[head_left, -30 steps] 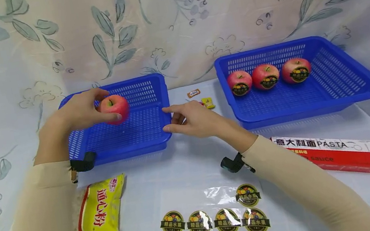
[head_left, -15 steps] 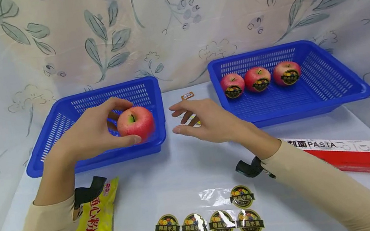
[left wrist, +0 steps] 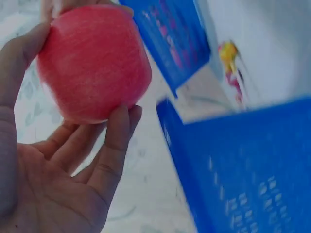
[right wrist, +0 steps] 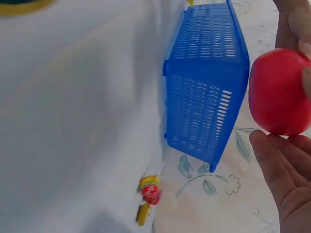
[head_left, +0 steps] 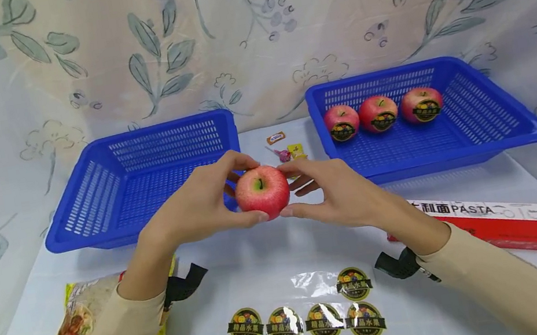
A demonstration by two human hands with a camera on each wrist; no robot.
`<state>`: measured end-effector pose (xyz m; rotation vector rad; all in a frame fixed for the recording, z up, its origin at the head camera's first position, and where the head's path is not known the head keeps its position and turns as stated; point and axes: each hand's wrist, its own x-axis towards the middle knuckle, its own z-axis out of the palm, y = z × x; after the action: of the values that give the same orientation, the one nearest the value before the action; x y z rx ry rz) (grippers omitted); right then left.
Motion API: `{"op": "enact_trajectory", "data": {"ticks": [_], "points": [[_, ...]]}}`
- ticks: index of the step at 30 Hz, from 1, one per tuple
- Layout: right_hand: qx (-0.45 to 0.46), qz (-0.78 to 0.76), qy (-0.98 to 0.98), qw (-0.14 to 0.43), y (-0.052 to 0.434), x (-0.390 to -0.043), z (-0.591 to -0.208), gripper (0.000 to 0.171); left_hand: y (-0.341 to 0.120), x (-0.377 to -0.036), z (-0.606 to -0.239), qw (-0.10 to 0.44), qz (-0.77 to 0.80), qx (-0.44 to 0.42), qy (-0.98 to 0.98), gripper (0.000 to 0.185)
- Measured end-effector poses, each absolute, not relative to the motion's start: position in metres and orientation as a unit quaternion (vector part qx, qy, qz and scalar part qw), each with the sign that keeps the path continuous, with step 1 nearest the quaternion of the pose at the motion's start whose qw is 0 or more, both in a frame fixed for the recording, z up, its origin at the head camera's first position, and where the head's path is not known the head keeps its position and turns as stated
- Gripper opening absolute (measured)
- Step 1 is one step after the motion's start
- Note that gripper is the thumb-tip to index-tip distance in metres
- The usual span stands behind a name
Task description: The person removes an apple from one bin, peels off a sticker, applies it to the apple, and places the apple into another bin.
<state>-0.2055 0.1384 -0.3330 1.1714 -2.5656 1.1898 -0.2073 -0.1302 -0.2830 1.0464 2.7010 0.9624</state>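
Nearest you, in front of the apple [head_left: 262, 192], the sticker sheet [head_left: 307, 316] is lying flat on the tabletop [head_left: 262, 262]. You are holding the apple above that tabletop, your left hand [head_left: 200, 204] and right hand [head_left: 338, 191] both curling fingertips round it, stem up. Judged best: be keeping the grip light and a bare cheek turned toward you. Behind the apple, the empty basket [head_left: 116, 238] rim is crowding the left; the filled basket [head_left: 457, 161] stands behind and right. Open room lies below and toward you.

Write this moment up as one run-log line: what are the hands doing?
left hand: grips apple | right hand: fingers on same apple | apple: above table, in front of left basket | right basket: three stickered apples
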Motion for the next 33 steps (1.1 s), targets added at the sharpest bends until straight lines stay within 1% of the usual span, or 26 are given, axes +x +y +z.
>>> {"op": "enact_trajectory", "data": {"ticks": [6, 13, 18, 23, 26, 33], "points": [[0.381, 0.389, -0.838, 0.038, 0.155, -0.201, -0.34, 0.063, -0.109, -0.206, -0.299, 0.027, 0.32, 0.353, 0.879, 0.068], [0.378, 0.393, -0.838, -0.025, 0.17, -0.202, -0.347, 0.065, -0.096, -0.21, -0.315, 0.067, 0.304, 0.365, 0.877, 0.073], [0.368, 0.385, -0.845, -0.05, 0.175, -0.203, -0.355, 0.07, -0.086, -0.211, -0.324, 0.069, 0.277, 0.372, 0.883, 0.072], [0.368, 0.368, -0.851, -0.071, 0.175, -0.204, -0.36, 0.073, -0.08, -0.209, -0.33, 0.074, 0.253, 0.359, 0.895, 0.072], [0.367, 0.344, -0.861, -0.076, 0.174, -0.205, -0.362, 0.072, -0.078, -0.209, -0.337, 0.083, 0.243, 0.35, 0.901, 0.073], [0.378, 0.299, -0.873, -0.072, 0.173, -0.208, -0.371, 0.071, -0.076, -0.21, -0.348, 0.095, 0.206, 0.369, 0.901, 0.072]]}}
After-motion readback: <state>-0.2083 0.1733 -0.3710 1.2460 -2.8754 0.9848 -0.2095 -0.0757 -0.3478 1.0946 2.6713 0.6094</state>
